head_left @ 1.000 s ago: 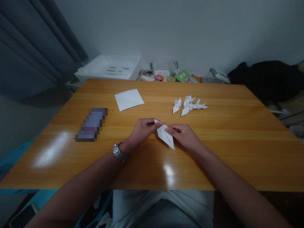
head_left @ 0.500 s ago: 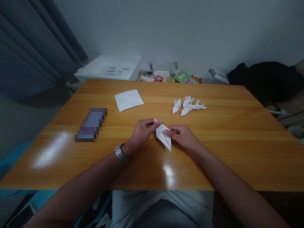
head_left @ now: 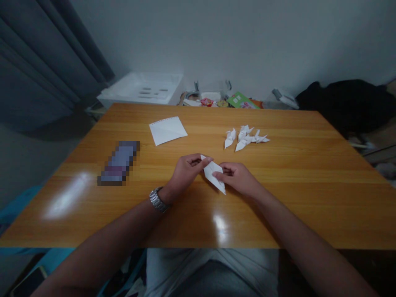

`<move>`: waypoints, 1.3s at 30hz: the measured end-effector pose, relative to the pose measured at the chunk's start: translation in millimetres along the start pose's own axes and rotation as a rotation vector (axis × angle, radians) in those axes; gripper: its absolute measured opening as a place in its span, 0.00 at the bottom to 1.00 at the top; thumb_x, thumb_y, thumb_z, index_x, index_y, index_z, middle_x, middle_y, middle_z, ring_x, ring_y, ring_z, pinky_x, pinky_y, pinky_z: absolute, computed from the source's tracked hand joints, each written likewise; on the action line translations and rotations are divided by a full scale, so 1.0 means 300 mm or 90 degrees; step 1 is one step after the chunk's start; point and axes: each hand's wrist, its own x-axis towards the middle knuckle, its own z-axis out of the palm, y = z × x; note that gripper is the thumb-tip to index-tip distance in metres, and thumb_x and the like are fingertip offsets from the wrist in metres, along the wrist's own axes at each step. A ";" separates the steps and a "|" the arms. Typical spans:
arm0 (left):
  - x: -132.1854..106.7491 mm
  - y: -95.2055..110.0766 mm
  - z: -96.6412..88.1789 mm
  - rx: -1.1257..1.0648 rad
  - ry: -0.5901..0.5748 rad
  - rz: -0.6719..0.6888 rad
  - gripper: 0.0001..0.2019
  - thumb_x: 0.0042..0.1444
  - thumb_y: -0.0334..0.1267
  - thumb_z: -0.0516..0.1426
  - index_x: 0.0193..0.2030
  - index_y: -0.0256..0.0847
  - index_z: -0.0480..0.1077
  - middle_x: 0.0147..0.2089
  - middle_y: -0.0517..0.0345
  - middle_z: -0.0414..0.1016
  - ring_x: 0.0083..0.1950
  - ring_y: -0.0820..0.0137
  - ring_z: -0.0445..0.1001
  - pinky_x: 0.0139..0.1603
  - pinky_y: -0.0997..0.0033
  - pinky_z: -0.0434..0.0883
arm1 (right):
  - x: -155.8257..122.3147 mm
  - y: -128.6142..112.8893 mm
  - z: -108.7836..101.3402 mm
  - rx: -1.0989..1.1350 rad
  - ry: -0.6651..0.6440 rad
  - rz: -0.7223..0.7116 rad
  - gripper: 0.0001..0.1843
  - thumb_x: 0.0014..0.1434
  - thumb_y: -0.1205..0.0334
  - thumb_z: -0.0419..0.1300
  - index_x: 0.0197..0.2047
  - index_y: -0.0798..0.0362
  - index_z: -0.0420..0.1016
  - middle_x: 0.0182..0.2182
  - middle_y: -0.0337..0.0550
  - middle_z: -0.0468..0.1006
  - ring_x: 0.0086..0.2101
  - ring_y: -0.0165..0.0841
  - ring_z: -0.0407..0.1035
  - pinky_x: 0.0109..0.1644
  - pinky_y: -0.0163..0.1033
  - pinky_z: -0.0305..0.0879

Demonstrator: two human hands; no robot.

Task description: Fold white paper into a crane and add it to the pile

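Likely a home (curtain (head_left: 43,62), wooden table (head_left: 309,173)).

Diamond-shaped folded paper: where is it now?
In the head view, the folded paper is slightly right of and below centre, held between left hand and right hand.

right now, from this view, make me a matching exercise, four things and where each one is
1. wristwatch
2. diamond-shaped folded paper
3. small folded figures
4. flat sheet

A. on the table, beyond the right hand
B. worn on the left wrist
C. on the table, beyond the left hand
D. held in both hands

Pairs: 1-B, 2-D, 3-A, 4-C
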 end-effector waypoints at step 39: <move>0.033 -0.048 -0.100 0.542 -0.325 0.372 0.16 0.68 0.41 0.57 0.59 0.45 0.74 0.57 0.49 0.73 0.56 0.61 0.73 0.59 0.61 0.70 | 0.027 0.068 -0.109 -0.481 -0.024 -0.336 0.28 0.59 0.77 0.55 0.61 0.52 0.75 0.57 0.54 0.74 0.57 0.43 0.68 0.63 0.53 0.66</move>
